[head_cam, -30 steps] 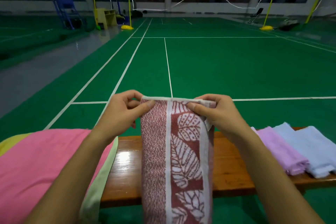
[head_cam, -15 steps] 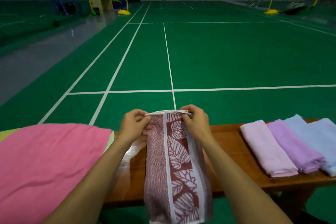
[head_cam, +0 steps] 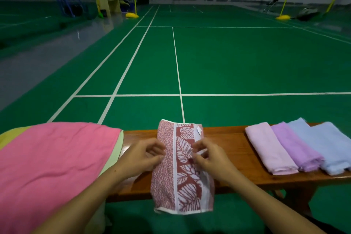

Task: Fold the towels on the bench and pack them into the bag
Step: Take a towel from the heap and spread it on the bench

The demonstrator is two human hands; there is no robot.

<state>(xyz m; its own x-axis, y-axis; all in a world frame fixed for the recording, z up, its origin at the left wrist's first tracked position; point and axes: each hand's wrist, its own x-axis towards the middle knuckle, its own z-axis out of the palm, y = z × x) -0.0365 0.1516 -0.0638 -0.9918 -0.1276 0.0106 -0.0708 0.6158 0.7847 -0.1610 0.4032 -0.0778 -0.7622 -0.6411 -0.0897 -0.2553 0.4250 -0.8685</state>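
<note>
Bench [head_cam: 228, 144] now under lowered towel [head_cam: 180, 167]

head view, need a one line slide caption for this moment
Both hands over a red leaf-patterned towel draped across the wooden bench, three folded towels alongside.

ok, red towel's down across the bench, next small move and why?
Probably fold the overhanging near end up onto the bench. The red leaf towel lies across the bench, near end hanging off, both hands at its middle.
</note>
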